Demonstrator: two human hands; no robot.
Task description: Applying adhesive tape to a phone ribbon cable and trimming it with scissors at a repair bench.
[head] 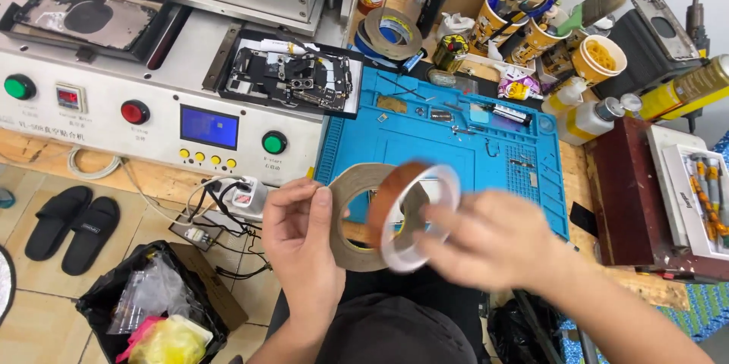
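Note:
My left hand (302, 241) grips a wide roll of beige tape (351, 250) by its left rim, thumb on top. My right hand (495, 241), blurred by motion, holds a narrower roll of brown tape on a clear plastic core (414, 212), tilted on edge and overlapping the beige roll. Both rolls hover over the near edge of a blue work mat (425, 148) on the wooden bench.
A white machine (152, 117) with round buttons and a small blue screen stands at left, an opened phone frame (292, 75) on it. Cups of tools (524, 18), bottles and tape rolls crowd the back. A dark red block (626, 193) sits right. Black slippers (72, 223) and a bin bag (152, 307) are on the floor.

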